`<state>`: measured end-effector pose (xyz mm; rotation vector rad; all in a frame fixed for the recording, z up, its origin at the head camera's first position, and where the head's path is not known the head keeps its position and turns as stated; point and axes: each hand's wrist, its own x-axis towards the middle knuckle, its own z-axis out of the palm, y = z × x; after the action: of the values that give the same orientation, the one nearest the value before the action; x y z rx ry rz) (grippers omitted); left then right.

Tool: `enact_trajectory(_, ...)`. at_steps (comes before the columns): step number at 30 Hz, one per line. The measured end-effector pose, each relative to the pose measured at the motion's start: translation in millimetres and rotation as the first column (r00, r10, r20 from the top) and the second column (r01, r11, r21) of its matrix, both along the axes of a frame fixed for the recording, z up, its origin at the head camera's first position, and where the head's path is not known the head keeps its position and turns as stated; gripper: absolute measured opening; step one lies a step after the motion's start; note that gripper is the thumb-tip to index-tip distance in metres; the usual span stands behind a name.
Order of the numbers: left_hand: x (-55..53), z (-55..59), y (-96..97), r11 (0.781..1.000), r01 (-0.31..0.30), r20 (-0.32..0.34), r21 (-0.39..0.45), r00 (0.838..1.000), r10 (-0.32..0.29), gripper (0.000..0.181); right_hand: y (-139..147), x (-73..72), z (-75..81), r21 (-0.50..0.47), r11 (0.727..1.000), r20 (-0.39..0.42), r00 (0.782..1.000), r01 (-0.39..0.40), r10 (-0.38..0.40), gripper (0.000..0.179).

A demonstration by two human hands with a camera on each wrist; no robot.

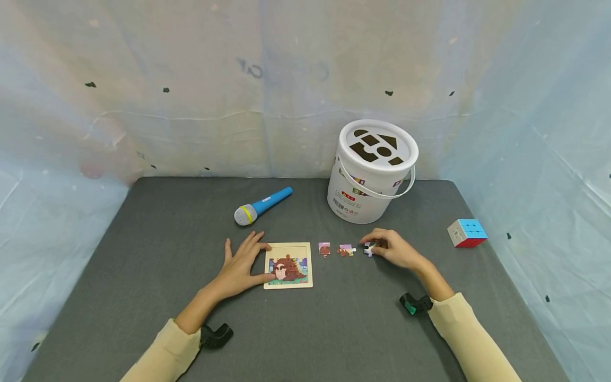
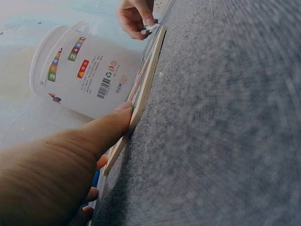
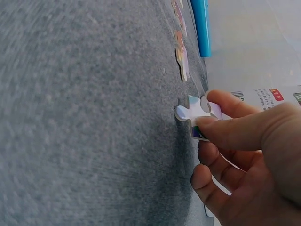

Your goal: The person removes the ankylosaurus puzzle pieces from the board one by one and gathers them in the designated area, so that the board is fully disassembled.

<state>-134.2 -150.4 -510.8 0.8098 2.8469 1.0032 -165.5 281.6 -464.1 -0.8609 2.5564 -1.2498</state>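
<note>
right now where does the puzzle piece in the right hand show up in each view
Head: right of centre, the puzzle piece is pinched in the right hand.
Left wrist: small, near the top, about midway across.
Right wrist: right of centre, around mid-height.
Shared landmark: the white bucket, only partly visible in the right wrist view.

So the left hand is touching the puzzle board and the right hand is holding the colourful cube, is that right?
Not quite: the right hand isn't holding the cube. It's pinching a puzzle piece, as the right wrist view shows. The left hand is touching the puzzle board, just as you said.
</note>
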Motion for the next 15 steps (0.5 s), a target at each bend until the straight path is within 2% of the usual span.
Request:
enact_trajectory(8,-0.6,0.4,-0.1,1.0,-0.001,0.017,-0.011,1.0,0.001,0.067,-2,1.7,-1.9,0.03,0.998,0.003,0.999,0.049,-0.049,0.031)
enact_trajectory(15,-0.9,0.1,-0.3,1.0,-0.003,0.024,-0.015,1.0,0.004,0.068,-16,14.7,20.2,0.049,0.995,0.048,0.995,0.09,-0.092,0.032)
